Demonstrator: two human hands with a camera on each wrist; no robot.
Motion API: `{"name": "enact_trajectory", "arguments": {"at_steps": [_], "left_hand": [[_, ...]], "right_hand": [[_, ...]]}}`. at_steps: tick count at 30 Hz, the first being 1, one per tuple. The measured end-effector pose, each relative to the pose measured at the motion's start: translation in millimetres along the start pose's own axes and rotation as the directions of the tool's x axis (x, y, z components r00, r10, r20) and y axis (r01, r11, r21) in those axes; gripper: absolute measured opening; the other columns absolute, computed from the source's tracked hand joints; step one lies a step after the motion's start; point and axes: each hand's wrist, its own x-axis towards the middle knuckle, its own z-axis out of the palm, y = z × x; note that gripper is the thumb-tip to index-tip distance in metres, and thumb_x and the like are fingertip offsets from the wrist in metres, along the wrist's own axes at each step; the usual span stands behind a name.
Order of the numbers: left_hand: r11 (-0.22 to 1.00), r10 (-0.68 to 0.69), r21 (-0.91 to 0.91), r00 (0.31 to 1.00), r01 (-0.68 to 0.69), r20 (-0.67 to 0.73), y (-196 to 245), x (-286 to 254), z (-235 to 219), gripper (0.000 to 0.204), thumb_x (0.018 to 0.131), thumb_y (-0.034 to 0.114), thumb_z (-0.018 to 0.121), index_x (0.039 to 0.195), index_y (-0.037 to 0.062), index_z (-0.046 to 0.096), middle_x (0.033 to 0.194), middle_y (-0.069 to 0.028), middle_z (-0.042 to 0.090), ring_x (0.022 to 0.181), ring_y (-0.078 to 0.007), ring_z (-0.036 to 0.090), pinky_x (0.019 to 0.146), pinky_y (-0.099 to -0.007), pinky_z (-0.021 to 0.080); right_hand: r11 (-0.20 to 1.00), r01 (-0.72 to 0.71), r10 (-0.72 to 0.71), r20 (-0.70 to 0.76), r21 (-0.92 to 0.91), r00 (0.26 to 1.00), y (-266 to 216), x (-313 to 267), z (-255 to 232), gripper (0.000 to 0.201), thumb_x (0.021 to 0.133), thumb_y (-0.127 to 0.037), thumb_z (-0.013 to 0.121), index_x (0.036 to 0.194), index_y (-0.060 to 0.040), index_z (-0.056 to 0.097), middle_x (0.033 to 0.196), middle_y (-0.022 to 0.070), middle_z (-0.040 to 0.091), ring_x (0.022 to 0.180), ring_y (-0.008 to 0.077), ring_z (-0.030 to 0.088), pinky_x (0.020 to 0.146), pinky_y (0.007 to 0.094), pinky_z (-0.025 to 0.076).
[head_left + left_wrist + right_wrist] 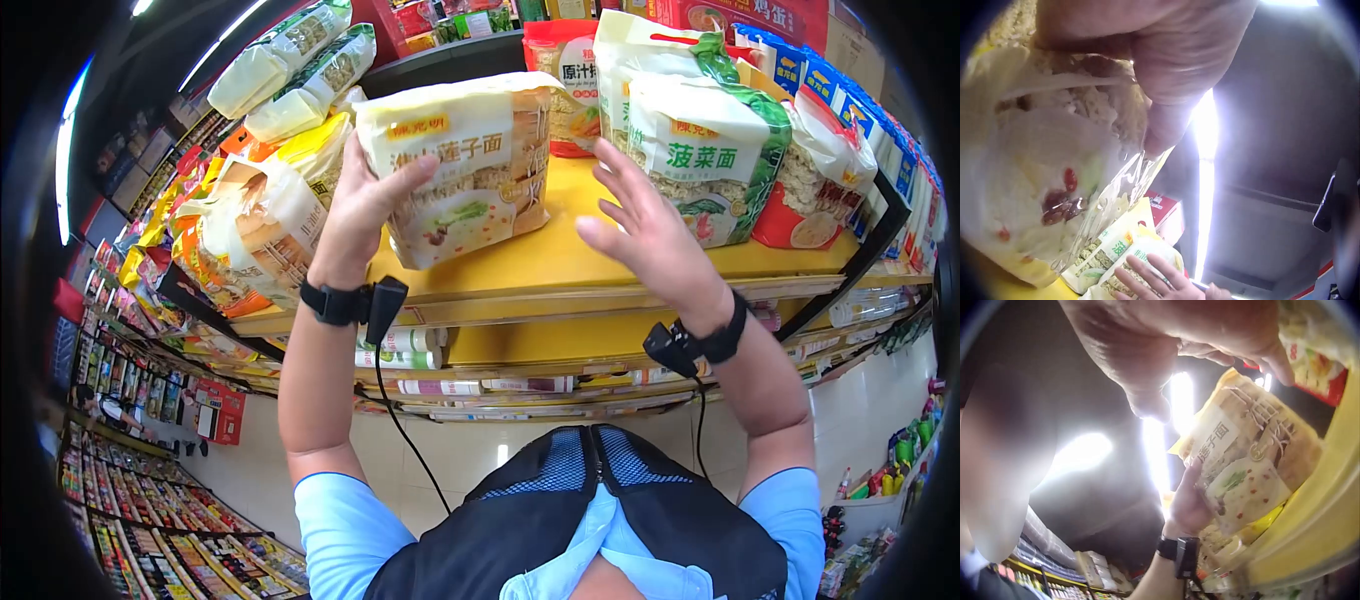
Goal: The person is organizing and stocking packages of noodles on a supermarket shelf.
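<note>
My left hand (362, 205) grips a cream and orange bag of noodles (465, 165) by its left side, the thumb lying across the front and the other fingers hidden behind. The bag leans slightly, its bottom close over the yellow shelf. In the left wrist view the clear plastic of this noodle bag (1054, 181) fills the left side, under the hand. My right hand (655, 235) is held up with fingers spread and holds nothing. It is nearest to a white and green bag of spinach noodles (700, 160), which it partly overlaps in the head view.
The yellow shelf (580, 225) has a raised front edge. More noodle bags (265, 225) crowd its left end, and a red noodle bag (565, 85) stands at the back. A red-bottomed bag (815, 185) is at the right. Packets (440, 387) lie on the shelf below.
</note>
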Motion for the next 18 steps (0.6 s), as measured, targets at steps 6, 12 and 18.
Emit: {"name": "enact_trajectory", "arguments": {"at_steps": [6,12,18], "left_hand": [[0.997,0.072,-0.03,0.995,-0.074,-0.071,-13,-39,8,0.076,0.087,0.002,0.082,0.15,0.0048,0.04,0.141,-0.0128,0.058,0.129,-0.0249,0.059,0.111,-0.0415,0.047],[0.992,0.126,0.043,0.97,-0.12,-0.206,19,-61,17,0.075,0.096,0.005,0.074,0.158,0.0032,0.033,0.145,-0.0137,0.056,0.131,-0.0257,0.056,0.113,-0.0429,0.044],[0.927,0.174,-0.299,0.966,-0.226,-0.193,96,-23,6,0.062,0.104,0.031,0.063,0.155,0.0021,0.042,0.15,-0.0161,0.056,0.137,-0.0311,0.056,0.116,-0.0487,0.046]], "right_hand": [[0.904,-0.235,0.191,0.155,0.357,0.969,8,71,36,0.075,0.093,-0.026,0.079,0.151,0.0047,0.043,0.141,0.0174,0.061,0.13,0.0241,0.056,0.112,0.0377,0.044],[0.865,-0.032,-0.033,0.121,0.501,0.992,-23,75,36,0.068,0.09,-0.022,0.079,0.146,0.004,0.05,0.138,0.0156,0.064,0.129,0.0232,0.059,0.111,0.0364,0.045],[0.602,0.663,-0.774,-0.121,-0.445,0.622,-105,37,-51,0.078,0.083,-0.029,0.085,0.145,0.0032,0.049,0.136,0.0253,0.063,0.128,0.0411,0.06,0.11,0.0417,0.048]]}}
